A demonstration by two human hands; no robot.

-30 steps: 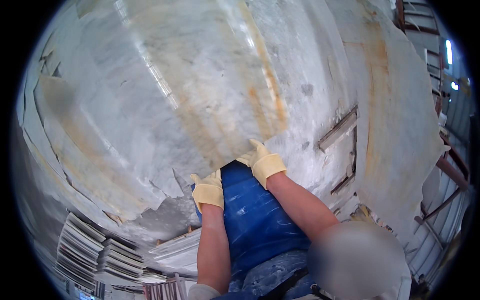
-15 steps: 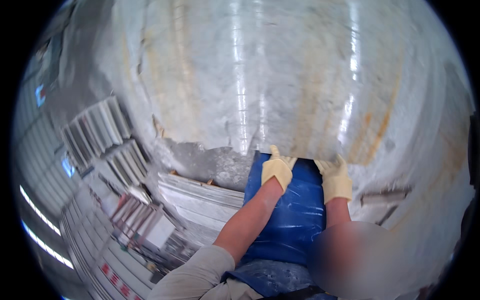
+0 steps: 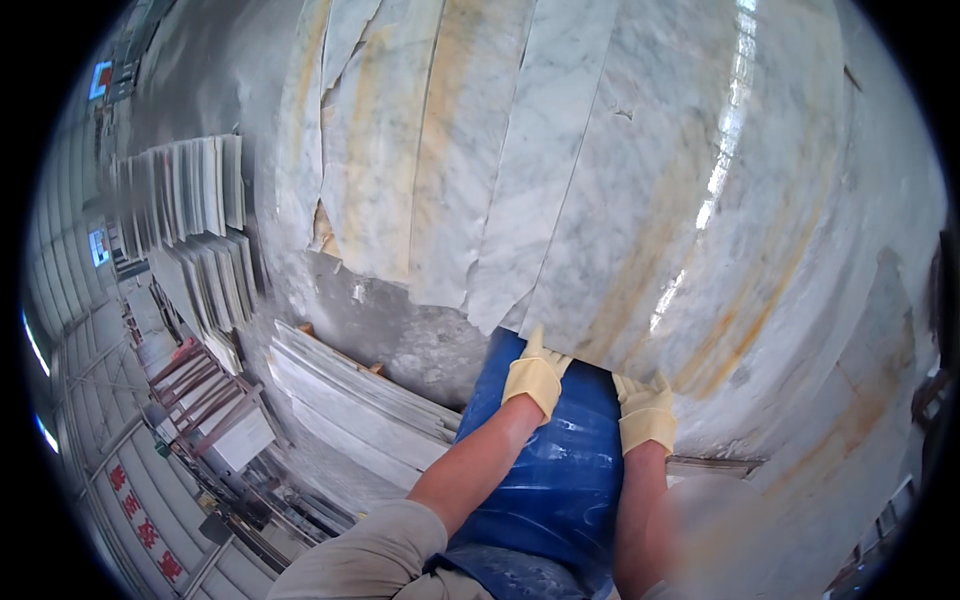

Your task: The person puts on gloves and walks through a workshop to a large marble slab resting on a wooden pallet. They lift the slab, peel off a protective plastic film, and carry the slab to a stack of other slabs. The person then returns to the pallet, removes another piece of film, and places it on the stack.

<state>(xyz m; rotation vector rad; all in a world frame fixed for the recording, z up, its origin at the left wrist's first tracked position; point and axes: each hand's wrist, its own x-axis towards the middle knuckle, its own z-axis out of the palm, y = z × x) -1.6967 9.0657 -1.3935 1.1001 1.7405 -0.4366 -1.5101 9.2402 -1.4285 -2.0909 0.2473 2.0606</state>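
A wide grey-white marble slab (image 3: 660, 230) with brownish streaks lies in front of me, its near edge against my blue apron (image 3: 560, 470). My left hand (image 3: 537, 378), in a cream glove, grips that near edge with the thumb on top and the fingers mostly hidden by the edge. To its right, my right hand (image 3: 646, 410), gloved alike, is closed round the same edge, with its fingertips partly hidden. Left of this slab lie long marble strips (image 3: 470, 150) with narrow seams and broken near ends.
Upright slabs (image 3: 180, 190) stand in rows at the far left. Closer in, long flat pieces (image 3: 350, 400) are stacked beside wet grey ground (image 3: 400, 330). A reddish-brown metal rack (image 3: 205, 400) stands behind them. On the right lies another brown-stained slab (image 3: 850, 440).
My view has turned, and the surroundings have shifted in it. Both hands and the slab's near edge appear lower and slightly further left. The grip looks the same.
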